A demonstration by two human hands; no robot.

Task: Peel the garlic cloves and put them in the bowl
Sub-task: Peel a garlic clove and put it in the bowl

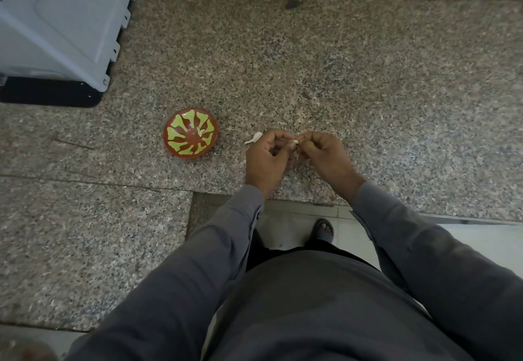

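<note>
A red bowl (190, 133) with a yellow-green pattern sits on the speckled granite counter (311, 77); a pale clove (201, 132) lies inside it. To its right, my left hand (267, 157) and my right hand (325, 157) meet above the counter and pinch a small white garlic clove (295, 142) between their fingertips. A white garlic piece (255, 137) lies on the counter just behind my left hand, partly hidden by it.
A grey-white appliance (62, 21) on a black base stands at the back left. A wall runs along the counter's far edge. The counter's front edge steps back in front of me, with floor tiles and a sandalled foot (325, 229) below.
</note>
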